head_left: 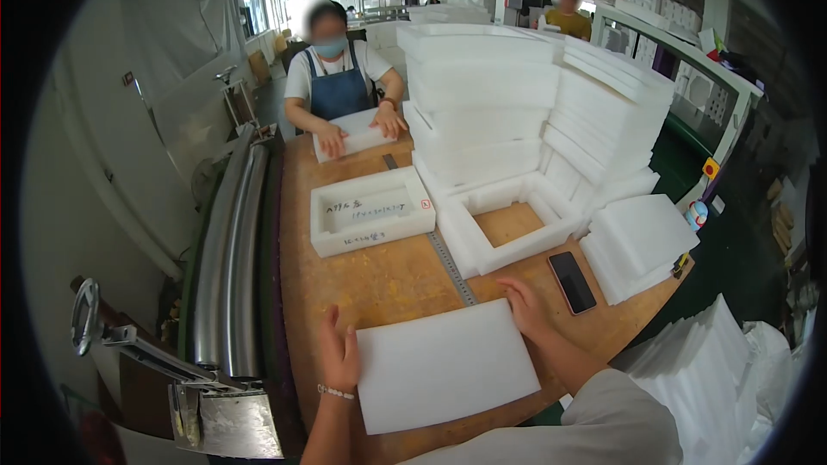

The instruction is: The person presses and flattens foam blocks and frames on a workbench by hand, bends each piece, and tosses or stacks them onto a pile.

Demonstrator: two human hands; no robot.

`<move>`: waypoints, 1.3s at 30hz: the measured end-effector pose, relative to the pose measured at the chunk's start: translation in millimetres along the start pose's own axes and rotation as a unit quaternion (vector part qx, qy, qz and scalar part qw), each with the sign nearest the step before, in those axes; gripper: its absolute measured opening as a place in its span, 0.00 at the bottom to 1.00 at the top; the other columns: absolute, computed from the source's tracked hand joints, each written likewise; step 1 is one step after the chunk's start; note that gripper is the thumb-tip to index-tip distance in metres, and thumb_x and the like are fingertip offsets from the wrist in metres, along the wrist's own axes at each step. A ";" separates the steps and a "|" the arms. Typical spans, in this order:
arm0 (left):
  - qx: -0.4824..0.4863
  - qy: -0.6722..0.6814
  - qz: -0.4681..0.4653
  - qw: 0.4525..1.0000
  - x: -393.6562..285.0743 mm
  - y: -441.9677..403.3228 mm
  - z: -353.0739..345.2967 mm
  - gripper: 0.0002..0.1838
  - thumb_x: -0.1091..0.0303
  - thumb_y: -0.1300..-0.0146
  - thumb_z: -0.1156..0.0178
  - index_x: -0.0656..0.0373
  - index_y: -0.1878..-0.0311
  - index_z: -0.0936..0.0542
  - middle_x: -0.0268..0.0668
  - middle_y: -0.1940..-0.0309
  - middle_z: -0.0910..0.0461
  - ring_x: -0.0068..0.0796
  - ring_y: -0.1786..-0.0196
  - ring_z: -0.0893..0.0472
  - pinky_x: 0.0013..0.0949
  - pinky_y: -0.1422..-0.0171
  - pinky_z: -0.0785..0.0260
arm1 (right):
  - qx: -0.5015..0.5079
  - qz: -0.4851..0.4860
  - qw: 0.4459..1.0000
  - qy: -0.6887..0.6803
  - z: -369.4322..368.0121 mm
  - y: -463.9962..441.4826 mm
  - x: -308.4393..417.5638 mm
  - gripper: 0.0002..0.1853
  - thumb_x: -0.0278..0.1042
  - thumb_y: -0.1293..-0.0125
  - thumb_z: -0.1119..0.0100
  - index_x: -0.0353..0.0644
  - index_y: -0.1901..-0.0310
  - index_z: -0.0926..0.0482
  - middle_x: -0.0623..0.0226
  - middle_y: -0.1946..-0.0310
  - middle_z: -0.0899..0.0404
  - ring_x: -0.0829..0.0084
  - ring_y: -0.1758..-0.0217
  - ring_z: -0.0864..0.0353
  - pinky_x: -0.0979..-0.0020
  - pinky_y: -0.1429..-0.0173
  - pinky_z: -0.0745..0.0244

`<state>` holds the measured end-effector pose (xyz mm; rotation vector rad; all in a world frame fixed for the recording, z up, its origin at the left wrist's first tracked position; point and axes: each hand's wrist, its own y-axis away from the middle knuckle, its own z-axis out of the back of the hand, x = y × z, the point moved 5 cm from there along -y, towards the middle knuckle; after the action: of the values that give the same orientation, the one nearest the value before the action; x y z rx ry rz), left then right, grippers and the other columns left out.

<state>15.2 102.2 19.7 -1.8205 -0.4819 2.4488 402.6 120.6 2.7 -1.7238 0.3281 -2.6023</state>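
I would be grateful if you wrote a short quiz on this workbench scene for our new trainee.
1. True or false: the white foam sheet lies between the left hand and the right hand.
2. Multiple choice: what lies on the table just to the right of the right hand?
a) a hammer
b) a phone
c) a bowl
3. Open question: which foam piece carries handwriting, and where does it stand?

Key:
1. True.
2. b.
3. The hollow foam block, standing on the table beyond the sheet, on the near side of the co-worker.
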 end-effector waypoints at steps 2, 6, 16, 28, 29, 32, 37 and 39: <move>-0.036 -0.001 -0.031 0.999 -22.5 8.6 16.6 0.27 0.68 0.25 0.51 0.67 0.26 0.38 0.51 0.29 0.34 0.41 0.24 0.36 0.39 0.20 0.48 | -0.032 0.024 0.999 0.022 15.7 12.0 26.4 0.21 0.26 0.28 0.59 0.40 0.38 0.23 0.65 0.40 0.22 0.70 0.41 0.25 0.73 0.34 0.34; 0.006 0.328 0.059 0.943 -73.4 46.2 16.3 0.29 0.61 0.22 0.54 0.63 0.23 0.42 0.46 0.28 0.35 0.40 0.26 0.35 0.40 0.19 0.51 | -0.038 -0.035 0.998 0.034 23.6 41.1 95.7 0.23 0.25 0.30 0.53 0.40 0.34 0.29 0.56 0.35 0.27 0.60 0.32 0.29 0.66 0.27 0.37; 0.070 0.181 -0.049 0.980 -95.0 94.3 -72.7 0.32 0.65 0.28 0.55 0.64 0.23 0.46 0.53 0.22 0.51 0.51 0.22 0.46 0.49 0.18 0.58 | 0.156 0.216 0.957 0.116 -126.5 121.0 142.4 0.34 0.37 0.28 0.50 0.39 0.23 0.44 0.46 0.24 0.44 0.41 0.21 0.46 0.29 0.27 0.54; 0.071 -0.010 -0.080 0.994 -96.7 106.4 -67.4 0.35 0.70 0.35 0.50 0.67 0.25 0.45 0.60 0.21 0.56 0.60 0.21 0.51 0.56 0.19 0.59 | 0.162 0.193 0.935 0.249 -102.7 121.3 126.1 0.34 0.46 0.25 0.52 0.35 0.24 0.44 0.43 0.22 0.49 0.40 0.18 0.56 0.25 0.26 0.62; 0.066 -0.023 -0.072 0.995 -95.8 106.4 -65.5 0.35 0.70 0.35 0.50 0.67 0.26 0.45 0.60 0.21 0.56 0.60 0.21 0.51 0.56 0.19 0.59 | 0.160 0.187 0.937 0.247 -99.7 120.2 125.5 0.35 0.47 0.25 0.53 0.35 0.24 0.44 0.43 0.22 0.49 0.41 0.18 0.56 0.26 0.25 0.63; 0.066 -0.040 -0.064 0.995 -90.5 107.7 -60.5 0.34 0.71 0.36 0.49 0.68 0.26 0.44 0.60 0.21 0.56 0.61 0.21 0.50 0.57 0.19 0.58 | 0.161 0.171 0.940 0.246 -89.2 117.0 121.0 0.35 0.49 0.25 0.53 0.35 0.24 0.43 0.43 0.22 0.49 0.40 0.18 0.55 0.26 0.25 0.65; 0.083 -0.068 -0.067 0.992 -89.0 102.9 -53.2 0.34 0.71 0.36 0.47 0.68 0.28 0.42 0.60 0.22 0.55 0.62 0.22 0.49 0.57 0.20 0.57 | 0.135 0.145 0.950 0.243 -80.1 117.9 116.1 0.35 0.50 0.25 0.53 0.35 0.25 0.42 0.43 0.22 0.48 0.40 0.18 0.55 0.28 0.24 0.68; 0.070 -0.081 -0.059 0.993 -91.0 104.6 -51.9 0.33 0.71 0.37 0.47 0.68 0.28 0.42 0.60 0.22 0.54 0.62 0.22 0.49 0.57 0.20 0.57 | 0.140 0.151 0.948 0.242 -76.2 116.4 116.0 0.35 0.50 0.25 0.53 0.35 0.25 0.42 0.43 0.23 0.48 0.39 0.19 0.54 0.29 0.23 0.69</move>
<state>106.6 -6.5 61.5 -1.5059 -0.4022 2.4918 274.2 6.2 59.4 -0.8597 0.1887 -2.6405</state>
